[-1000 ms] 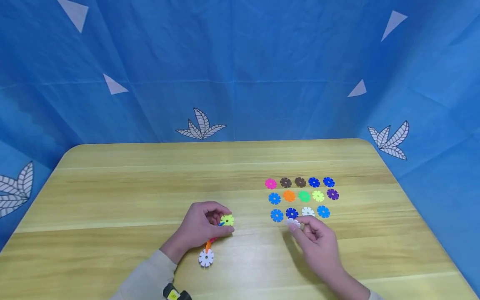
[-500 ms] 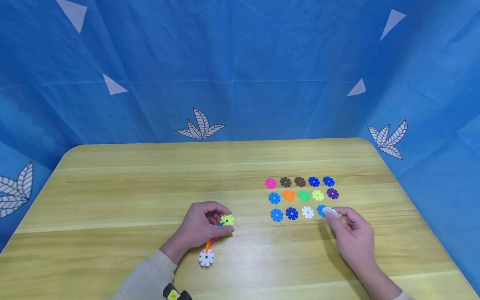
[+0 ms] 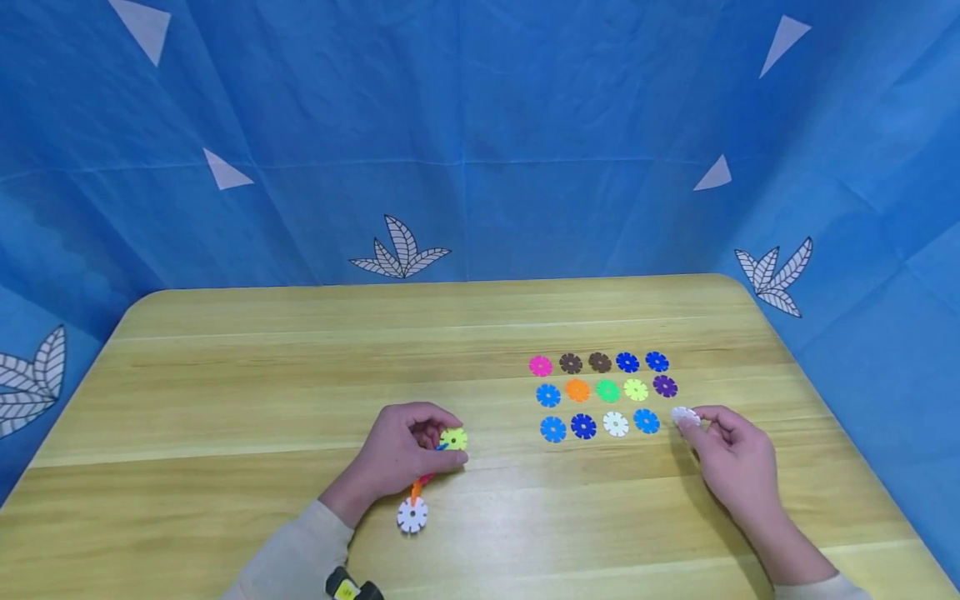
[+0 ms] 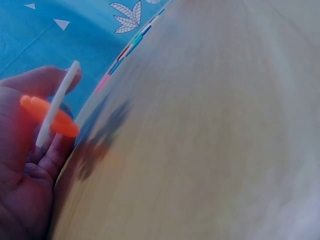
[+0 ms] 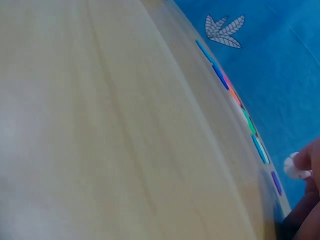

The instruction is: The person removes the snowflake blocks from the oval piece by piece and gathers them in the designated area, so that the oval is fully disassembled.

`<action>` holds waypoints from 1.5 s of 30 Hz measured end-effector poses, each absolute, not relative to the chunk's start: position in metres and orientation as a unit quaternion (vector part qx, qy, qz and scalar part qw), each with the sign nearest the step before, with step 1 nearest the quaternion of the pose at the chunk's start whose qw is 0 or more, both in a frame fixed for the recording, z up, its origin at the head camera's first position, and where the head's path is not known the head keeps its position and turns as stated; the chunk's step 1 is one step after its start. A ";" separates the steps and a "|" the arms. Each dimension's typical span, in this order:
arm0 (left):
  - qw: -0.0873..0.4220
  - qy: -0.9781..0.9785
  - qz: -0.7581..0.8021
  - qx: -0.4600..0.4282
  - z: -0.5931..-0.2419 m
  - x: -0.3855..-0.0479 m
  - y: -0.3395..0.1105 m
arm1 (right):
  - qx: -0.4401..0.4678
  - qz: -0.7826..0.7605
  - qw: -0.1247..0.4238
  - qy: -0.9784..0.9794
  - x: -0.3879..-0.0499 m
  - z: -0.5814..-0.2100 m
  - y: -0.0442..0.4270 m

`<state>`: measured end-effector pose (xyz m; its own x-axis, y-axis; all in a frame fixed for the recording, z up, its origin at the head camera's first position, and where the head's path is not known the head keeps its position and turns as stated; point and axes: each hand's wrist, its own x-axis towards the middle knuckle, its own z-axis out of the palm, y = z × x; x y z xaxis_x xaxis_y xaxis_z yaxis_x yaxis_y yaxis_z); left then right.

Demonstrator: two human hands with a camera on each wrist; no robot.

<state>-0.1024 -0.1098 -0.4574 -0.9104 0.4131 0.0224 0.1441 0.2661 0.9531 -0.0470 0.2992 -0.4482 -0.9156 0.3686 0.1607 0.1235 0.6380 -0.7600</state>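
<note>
My left hand (image 3: 401, 450) holds a chain of interlocked plastic snowflake discs. A yellow disc (image 3: 453, 439) is between its thumb and index fingertip, and a white disc (image 3: 412, 516) hangs at the near end beside an orange disc (image 3: 416, 492). The chain's middle is partly hidden by the hand. In the left wrist view, the orange disc (image 4: 65, 124) crosses the white one. At the right, my right hand (image 3: 738, 462) pinches a loose white snowflake disc (image 3: 684, 416) just above the table, beside the light blue disc (image 3: 647, 422). That pinched disc (image 5: 291, 166) also shows in the right wrist view.
Several notched discs lie flat in three rows at right of centre, including a pink disc (image 3: 541, 366), a green disc (image 3: 608, 390) and a purple disc (image 3: 665, 386). Beyond the wooden table (image 3: 300, 350) hangs a blue cloth (image 3: 465, 150).
My right hand has moved right with the white disc, passing over the near row to beyond its right end. The left hand and its chain stay in place.
</note>
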 end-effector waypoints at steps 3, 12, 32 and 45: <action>0.116 0.787 0.579 0.178 -0.458 -0.102 -0.110 | -0.128 0.381 0.128 -0.907 -0.049 -0.447 0.303; 0.109 0.781 0.585 0.190 -0.459 -0.102 -0.110 | -0.125 0.358 0.075 -0.922 -0.052 -0.446 0.309; 0.080 0.779 0.579 0.227 -0.462 -0.103 -0.110 | -0.149 0.334 0.087 -0.926 -0.057 -0.449 0.307; 0.080 0.762 0.614 0.189 -0.460 -0.102 -0.106 | -0.166 0.412 0.136 -0.886 -0.045 -0.450 0.298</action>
<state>-0.1019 -0.1065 -0.4604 -0.9158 0.3862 0.1108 0.1907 0.1751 0.9659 -0.0452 0.2978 -0.4502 -0.9082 0.4054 0.1042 0.1818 0.6061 -0.7743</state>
